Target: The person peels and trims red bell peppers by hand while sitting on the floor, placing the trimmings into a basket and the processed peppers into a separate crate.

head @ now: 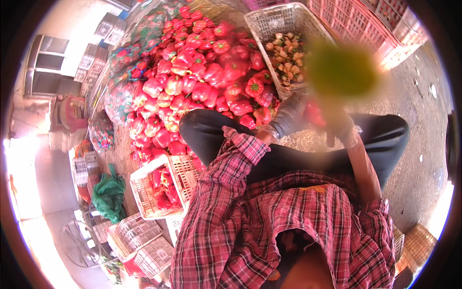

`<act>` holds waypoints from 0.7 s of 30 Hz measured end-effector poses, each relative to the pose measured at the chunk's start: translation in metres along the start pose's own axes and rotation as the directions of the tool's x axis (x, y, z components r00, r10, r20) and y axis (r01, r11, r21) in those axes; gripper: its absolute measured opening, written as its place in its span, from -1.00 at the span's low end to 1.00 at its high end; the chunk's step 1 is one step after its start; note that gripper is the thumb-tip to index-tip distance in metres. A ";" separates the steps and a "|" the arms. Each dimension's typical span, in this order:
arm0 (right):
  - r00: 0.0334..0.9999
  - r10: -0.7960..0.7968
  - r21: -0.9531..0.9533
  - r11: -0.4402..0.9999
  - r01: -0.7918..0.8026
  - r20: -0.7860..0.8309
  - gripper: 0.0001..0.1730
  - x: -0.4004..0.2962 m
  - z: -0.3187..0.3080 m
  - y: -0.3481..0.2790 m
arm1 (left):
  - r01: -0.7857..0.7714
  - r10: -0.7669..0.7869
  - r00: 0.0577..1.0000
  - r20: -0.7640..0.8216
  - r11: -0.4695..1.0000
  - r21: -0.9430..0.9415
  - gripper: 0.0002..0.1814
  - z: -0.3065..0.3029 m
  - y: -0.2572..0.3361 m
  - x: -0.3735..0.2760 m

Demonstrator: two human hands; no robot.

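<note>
My left hand (288, 111), in a grey banded glove or wrap, reaches forward over the gap between my crossed legs. A red bell pepper (313, 113) shows at its fingers, between both hands, and the left hand appears to hold it. My right hand (339, 124), in a pale covering, is close on the pepper's right. A blurred yellow-green patch (343, 70) lies across the view and hides part of this hand, so its grip cannot be made out. A short dark shape (330, 139) points down beneath it. Ahead, a plastic crate (254, 27) holds pale pepper cores (287, 59).
A large heap of red bell peppers (202, 72) spreads ahead and left, against filled net sacks (121, 97). Beside my left knee a crate (139, 191) contains red pepper pieces (164, 189). Stacked red crates (361, 25) stand far right. A green net bundle (108, 195) lies left.
</note>
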State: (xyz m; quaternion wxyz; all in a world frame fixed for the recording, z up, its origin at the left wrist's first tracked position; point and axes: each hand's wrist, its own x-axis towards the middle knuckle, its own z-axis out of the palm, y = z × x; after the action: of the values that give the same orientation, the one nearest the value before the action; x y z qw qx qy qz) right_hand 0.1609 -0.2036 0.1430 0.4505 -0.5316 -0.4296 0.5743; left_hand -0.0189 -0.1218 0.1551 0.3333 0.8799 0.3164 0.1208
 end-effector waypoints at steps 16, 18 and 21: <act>0.980 -0.195 0.098 0.975 0.199 -0.046 -0.73 -0.015 0.045 -0.070 | -0.455 0.307 0.879 -0.364 0.767 -0.452 -0.56 -0.027 0.003 -0.035; 0.968 -0.234 0.169 0.954 0.246 -0.090 -0.66 -0.005 0.063 -0.083 | -0.502 0.262 0.846 -0.464 0.684 -0.529 -0.59 -0.041 -0.008 -0.046; 0.986 -0.137 0.270 0.950 0.159 -0.099 -0.59 0.027 0.071 -0.105 | -0.353 -0.138 0.876 -0.463 0.472 -0.808 -0.54 -0.064 -0.044 -0.083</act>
State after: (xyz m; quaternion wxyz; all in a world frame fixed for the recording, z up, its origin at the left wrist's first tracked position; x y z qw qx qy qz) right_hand 0.0956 -0.1552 0.2435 0.5788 -0.4519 -0.3658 0.5718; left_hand -0.1306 -0.1170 0.1737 0.6389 0.5461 0.2217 0.4944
